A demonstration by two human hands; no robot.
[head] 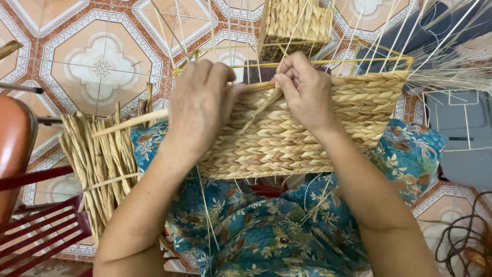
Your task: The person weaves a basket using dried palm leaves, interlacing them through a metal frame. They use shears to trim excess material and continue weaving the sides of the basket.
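On the lap, over blue flowered cloth (266, 236): a half-made woven basket panel (307, 138) on a yellow wire frame (359, 60). Left hand (200, 102) curled over the panel's near-left top edge, maybe pinching a flat straw strip (133, 122), hard to see. Right hand (305, 90) pinched shut on a strand at the top edge. To the left, a tied straw bundle (100, 164). Far off, a finished basket (294, 23).

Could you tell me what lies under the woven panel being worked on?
Under the woven panel shows blue floral fabric on the lap; whatever sits directly beneath the panel is covered.
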